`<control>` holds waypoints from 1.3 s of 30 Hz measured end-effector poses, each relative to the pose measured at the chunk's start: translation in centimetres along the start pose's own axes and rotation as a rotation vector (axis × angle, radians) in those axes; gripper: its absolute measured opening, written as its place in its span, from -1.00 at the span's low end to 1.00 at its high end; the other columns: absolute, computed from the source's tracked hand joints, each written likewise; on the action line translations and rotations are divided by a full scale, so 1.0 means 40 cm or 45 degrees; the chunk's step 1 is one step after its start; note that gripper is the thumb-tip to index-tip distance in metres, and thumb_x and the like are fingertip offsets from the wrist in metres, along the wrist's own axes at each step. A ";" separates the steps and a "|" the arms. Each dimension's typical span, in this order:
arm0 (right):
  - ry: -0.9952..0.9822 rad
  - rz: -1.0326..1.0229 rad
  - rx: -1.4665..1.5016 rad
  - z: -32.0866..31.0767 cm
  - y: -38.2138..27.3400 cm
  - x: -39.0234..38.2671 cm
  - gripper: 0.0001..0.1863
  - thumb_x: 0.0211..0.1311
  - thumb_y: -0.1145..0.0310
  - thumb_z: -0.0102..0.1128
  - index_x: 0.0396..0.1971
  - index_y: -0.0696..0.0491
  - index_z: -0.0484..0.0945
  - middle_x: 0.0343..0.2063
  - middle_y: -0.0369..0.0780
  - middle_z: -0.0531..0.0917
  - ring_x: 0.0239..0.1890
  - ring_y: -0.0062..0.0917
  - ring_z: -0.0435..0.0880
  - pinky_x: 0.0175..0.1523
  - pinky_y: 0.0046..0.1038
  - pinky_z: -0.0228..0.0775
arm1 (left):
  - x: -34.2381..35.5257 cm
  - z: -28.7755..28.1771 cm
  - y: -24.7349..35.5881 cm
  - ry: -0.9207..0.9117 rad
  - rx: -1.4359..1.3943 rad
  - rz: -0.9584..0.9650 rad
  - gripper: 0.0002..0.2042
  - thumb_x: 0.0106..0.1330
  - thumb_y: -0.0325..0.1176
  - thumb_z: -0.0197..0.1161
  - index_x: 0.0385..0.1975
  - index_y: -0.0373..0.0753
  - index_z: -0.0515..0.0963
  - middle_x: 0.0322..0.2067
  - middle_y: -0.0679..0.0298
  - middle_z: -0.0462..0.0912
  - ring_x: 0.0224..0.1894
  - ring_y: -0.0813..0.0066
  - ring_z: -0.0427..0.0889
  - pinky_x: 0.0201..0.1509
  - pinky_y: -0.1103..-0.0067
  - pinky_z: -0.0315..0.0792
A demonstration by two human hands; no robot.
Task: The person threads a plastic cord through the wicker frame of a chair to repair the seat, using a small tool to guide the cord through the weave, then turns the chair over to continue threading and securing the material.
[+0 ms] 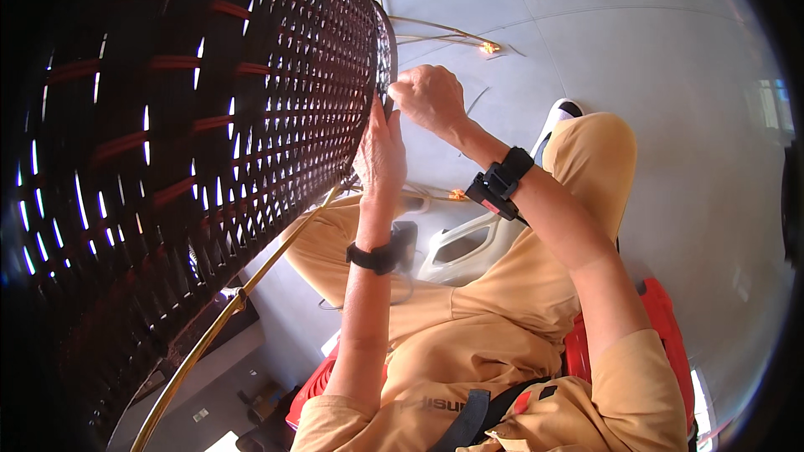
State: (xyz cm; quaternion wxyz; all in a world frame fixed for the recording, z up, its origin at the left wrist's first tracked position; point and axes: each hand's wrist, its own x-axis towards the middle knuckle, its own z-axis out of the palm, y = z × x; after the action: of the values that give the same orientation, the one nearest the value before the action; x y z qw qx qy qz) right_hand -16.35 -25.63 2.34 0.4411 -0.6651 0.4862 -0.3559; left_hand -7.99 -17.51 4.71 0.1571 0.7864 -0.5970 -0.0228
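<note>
A dark brown woven panel (276, 75) fills the left side, with a rounded rim along its right edge. My left hand (381, 151) grips that rim from below, fingers pointing up along it. Just above and to the right, my right hand (427, 96) is closed at the rim, fingertips pinched on something too small to make out. A yellowish rod (268, 272) runs diagonally along the panel's lower edge. Black straps with small devices circle both wrists.
I sit on a red seat (662, 310), legs bent. A pale plastic object (452, 238) with an opening lies between them. Thin metal frames (448, 38) with orange feet stand on the grey floor (670, 75), beside loose dark strips. Dim furniture shows at lower left.
</note>
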 end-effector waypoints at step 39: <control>-0.472 0.101 0.482 -0.144 0.104 0.009 -0.68 -0.04 0.39 0.18 -0.21 0.15 0.55 -0.46 -0.20 0.62 -0.51 -0.61 0.56 -0.51 -0.60 0.45 | 0.010 0.020 -0.037 0.078 0.007 0.150 -0.50 0.29 -0.21 -0.04 0.25 -0.04 0.10 -0.45 -0.01 0.57 -0.52 0.06 0.53 -0.46 0.31 0.37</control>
State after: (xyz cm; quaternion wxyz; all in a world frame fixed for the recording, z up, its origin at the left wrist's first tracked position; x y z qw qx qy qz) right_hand -22.83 -27.94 0.52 0.6527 -0.6050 0.3477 -0.2950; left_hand -6.69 -17.73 3.59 0.1740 0.7508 -0.6371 0.0123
